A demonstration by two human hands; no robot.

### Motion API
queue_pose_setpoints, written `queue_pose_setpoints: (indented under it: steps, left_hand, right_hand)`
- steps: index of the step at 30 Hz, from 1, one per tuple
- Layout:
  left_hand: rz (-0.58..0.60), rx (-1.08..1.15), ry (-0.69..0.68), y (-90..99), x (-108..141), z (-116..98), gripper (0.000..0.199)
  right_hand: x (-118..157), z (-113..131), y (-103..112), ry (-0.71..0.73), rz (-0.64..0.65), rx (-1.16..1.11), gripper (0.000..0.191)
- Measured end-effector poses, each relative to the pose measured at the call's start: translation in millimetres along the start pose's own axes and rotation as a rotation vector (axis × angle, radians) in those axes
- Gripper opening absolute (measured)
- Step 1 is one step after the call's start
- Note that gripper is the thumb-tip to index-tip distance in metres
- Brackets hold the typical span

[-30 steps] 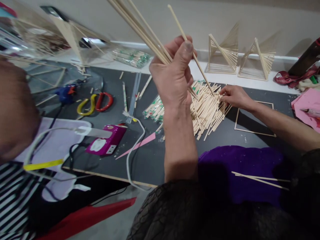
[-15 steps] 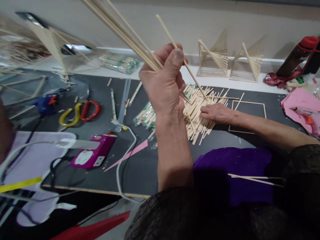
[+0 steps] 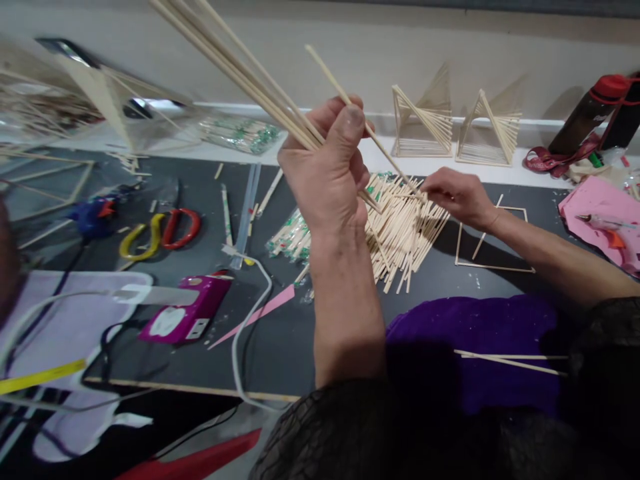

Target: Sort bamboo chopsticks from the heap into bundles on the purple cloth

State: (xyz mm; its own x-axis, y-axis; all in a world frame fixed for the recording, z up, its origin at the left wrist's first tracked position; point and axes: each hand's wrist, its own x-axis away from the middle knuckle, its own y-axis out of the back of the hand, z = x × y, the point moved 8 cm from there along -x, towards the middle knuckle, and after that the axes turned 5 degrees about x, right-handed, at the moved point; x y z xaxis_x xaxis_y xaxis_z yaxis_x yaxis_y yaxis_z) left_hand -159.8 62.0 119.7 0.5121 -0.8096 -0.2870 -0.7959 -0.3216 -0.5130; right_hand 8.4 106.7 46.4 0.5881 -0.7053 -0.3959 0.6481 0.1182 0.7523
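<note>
Raised at the centre, my left hand (image 3: 330, 153) grips several thin wooden sticks (image 3: 250, 77); one of them is pinched apart between thumb and finger, slanting down toward the pile. My right hand (image 3: 460, 195) is over the right upper edge of a loose pile of sticks (image 3: 400, 233), its fingertips closed together on a stick end. Right of the pile, partly under my right forearm, lies a square stick frame (image 3: 495, 269) with a loose stick across it. Two more sticks (image 3: 515, 361) rest on the purple cloth (image 3: 425, 327).
Two twisted stick structures (image 3: 425, 130) stand by the wall. Scissors (image 3: 181, 229), a blue glue gun (image 3: 93, 217), a magenta box (image 3: 187, 310) with a white cable, and bagged sticks (image 3: 240, 130) lie left. A bottle (image 3: 587, 117) and pink sheet (image 3: 595, 200) are at right.
My right hand has lifted from the pile and moved up and right, its fingers now pinched near the stick ends. My left hand stays nearly in place, its separated stick tilted slightly lower.
</note>
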Motion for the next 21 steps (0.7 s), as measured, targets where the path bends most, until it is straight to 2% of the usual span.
queue_pose_setpoints:
  steps: [2,4,10,13,21]
  left_hand:
    - [0.017,-0.009,-0.011,2.3,-2,3,0.010]
    - [0.040,-0.024,-0.015,4.2,-4,7,0.011]
    - [0.143,-0.027,0.018,-2.7,1,15,0.024]
    - [0.182,-0.073,0.039,-8.9,5,20,0.026]
    - [0.156,-0.078,0.036,-9.9,5,25,0.023]
  right_hand:
    - [-2,-11,20,-0.137,-0.129,-0.173,0.008]
    - [0,-22,31,-0.257,-0.200,-0.345,0.005]
    - [13,-53,23,-0.548,-0.206,-0.752,0.011]
    - [18,-58,19,-0.604,-0.183,-0.805,0.011]
    - [24,-61,12,-0.649,-0.122,-0.820,0.016]
